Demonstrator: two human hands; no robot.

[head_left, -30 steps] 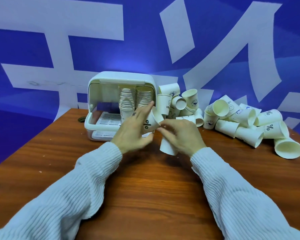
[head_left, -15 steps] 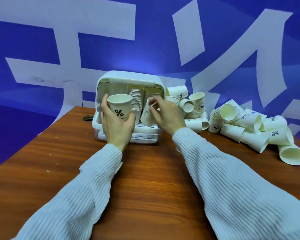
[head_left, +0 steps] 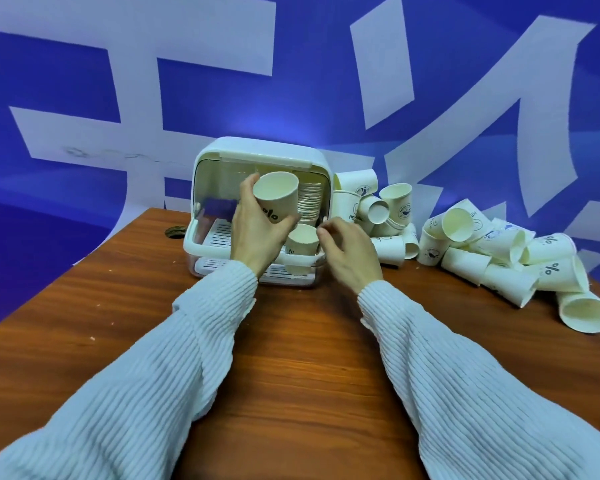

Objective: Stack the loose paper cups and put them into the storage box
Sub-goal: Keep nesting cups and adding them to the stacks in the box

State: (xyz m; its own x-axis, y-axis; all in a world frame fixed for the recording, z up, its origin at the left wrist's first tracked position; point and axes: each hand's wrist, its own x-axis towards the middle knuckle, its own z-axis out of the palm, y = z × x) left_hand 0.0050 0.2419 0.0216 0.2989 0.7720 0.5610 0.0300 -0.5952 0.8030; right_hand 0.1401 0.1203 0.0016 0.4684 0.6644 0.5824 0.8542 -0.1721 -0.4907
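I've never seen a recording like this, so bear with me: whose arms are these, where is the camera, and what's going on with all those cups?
No machine here: a person wears a camera on the head, so you look down along their own sleeved arms. The left hand grips a paper cup with a percent sign, tilted with its mouth towards the camera. The right hand holds nothing; its fingers hang relaxed beside a small cup standing at the front of the white storage box. A stack of cups is already inside. On the wooden table, right of the box, lies a pile of loose cups.

Held cup point(head_left: 277, 197) before open box point(head_left: 257, 157)
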